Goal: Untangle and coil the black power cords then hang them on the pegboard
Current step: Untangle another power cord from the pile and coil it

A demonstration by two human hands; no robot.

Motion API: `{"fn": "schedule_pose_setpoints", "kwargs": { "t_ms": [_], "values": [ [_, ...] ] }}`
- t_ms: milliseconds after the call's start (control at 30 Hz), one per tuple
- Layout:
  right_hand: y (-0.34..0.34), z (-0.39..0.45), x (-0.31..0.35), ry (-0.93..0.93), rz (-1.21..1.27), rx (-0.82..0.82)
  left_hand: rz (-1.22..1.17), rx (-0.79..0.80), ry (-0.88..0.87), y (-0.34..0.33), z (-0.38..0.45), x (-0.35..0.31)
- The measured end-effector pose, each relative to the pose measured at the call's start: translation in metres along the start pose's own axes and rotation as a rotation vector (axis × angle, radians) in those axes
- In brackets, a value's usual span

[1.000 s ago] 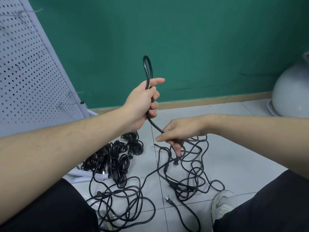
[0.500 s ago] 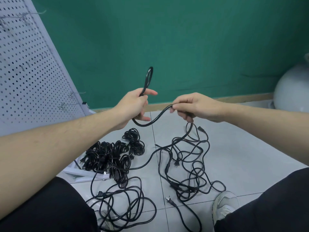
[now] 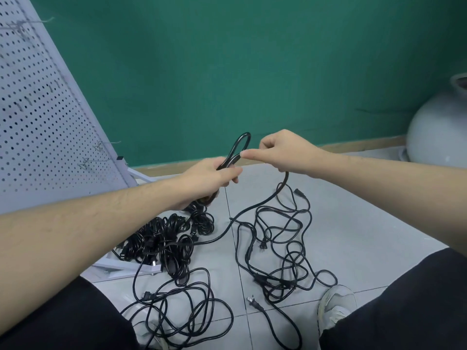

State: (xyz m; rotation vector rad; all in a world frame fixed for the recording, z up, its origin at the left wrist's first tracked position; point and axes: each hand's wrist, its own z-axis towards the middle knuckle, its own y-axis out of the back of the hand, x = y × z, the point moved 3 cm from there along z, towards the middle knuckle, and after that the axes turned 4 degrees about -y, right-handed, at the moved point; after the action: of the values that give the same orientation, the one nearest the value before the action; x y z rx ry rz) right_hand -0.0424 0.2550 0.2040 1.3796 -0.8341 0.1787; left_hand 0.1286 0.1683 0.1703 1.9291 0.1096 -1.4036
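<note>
My left hand (image 3: 211, 176) grips a folded black power cord, whose loop (image 3: 240, 145) sticks up above the fist. My right hand (image 3: 283, 150) pinches the same cord right beside that loop, and the cord (image 3: 255, 205) drops from it to the floor. Loose tangled cords (image 3: 280, 251) lie on the tiles below my right hand. More tangled cord (image 3: 182, 309) lies between my knees. Several coiled bundles (image 3: 161, 238) sit near the foot of the white pegboard (image 3: 38, 117), which leans at the left with wire hooks (image 3: 101, 147) on it.
A green wall rises behind the grey tiled floor (image 3: 353, 236). A round grey vessel (image 3: 439, 127) stands at the far right. My black trouser legs fill both lower corners, and a pale shoe (image 3: 336, 306) rests by the cords. The pegboard's white base frame (image 3: 121, 269) lies under the bundles.
My right hand rose from the floor cords and came up to my left hand, laying the cord against the loop. My left hand lowered, and the loop tilted right.
</note>
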Motion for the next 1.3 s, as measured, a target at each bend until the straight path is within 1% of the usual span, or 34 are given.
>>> {"fn": "schedule_pose_setpoints", "kwargs": {
  "t_ms": [100, 167, 233, 300, 367, 467, 500, 567, 667, 733, 800, 867, 933, 1067, 1200, 1300],
  "values": [
    [0.001, 0.000, -0.007, 0.046, 0.131, 0.142, 0.007, -0.006, 0.028, 0.005, 0.002, 0.004],
    [0.000, -0.001, -0.010, 0.064, 0.222, 0.203, 0.002, -0.024, 0.026, 0.008, 0.002, 0.004],
    [-0.002, -0.001, -0.012, 0.060, 0.254, 0.204, -0.018, -0.062, 0.006, 0.011, 0.002, -0.001],
    [-0.003, -0.002, -0.014, 0.008, 0.231, 0.183, -0.057, -0.113, -0.026, 0.015, 0.002, -0.007],
    [-0.005, -0.005, -0.016, -0.059, 0.258, 0.243, -0.085, -0.142, -0.054, 0.019, 0.001, -0.012],
    [-0.012, -0.012, -0.018, -0.134, 0.489, 0.422, -0.125, -0.169, -0.041, 0.022, -0.002, -0.010],
    [-0.015, -0.013, -0.018, -0.143, 0.565, 0.453, -0.142, -0.185, -0.029, 0.024, -0.003, -0.008],
    [-0.019, -0.014, -0.018, -0.141, 0.668, 0.475, -0.165, -0.205, 0.005, 0.030, -0.004, -0.002],
    [-0.016, -0.018, -0.008, -0.106, 0.757, 0.487, -0.141, -0.192, 0.068, 0.037, -0.010, 0.008],
    [-0.011, -0.021, 0.002, -0.060, 0.776, 0.465, -0.113, -0.177, 0.086, 0.040, -0.015, 0.012],
    [-0.003, -0.020, 0.010, -0.021, 0.766, 0.381, -0.105, -0.126, 0.095, 0.041, -0.020, 0.013],
    [0.005, -0.018, 0.016, -0.004, 0.695, 0.289, -0.115, -0.058, 0.101, 0.039, -0.024, 0.012],
    [0.009, -0.017, 0.019, -0.031, 0.638, 0.237, -0.158, -0.020, 0.095, 0.037, -0.028, 0.008],
    [0.007, -0.017, 0.021, -0.090, 0.614, 0.146, -0.253, 0.047, 0.094, 0.032, -0.035, 0.001],
    [-0.002, -0.012, 0.023, -0.111, 0.665, 0.010, -0.374, 0.130, 0.096, 0.015, -0.038, 0.001],
    [-0.011, -0.010, 0.024, -0.207, 0.722, 0.001, -0.438, 0.138, 0.071, 0.007, -0.035, -0.002]
  ]
}}
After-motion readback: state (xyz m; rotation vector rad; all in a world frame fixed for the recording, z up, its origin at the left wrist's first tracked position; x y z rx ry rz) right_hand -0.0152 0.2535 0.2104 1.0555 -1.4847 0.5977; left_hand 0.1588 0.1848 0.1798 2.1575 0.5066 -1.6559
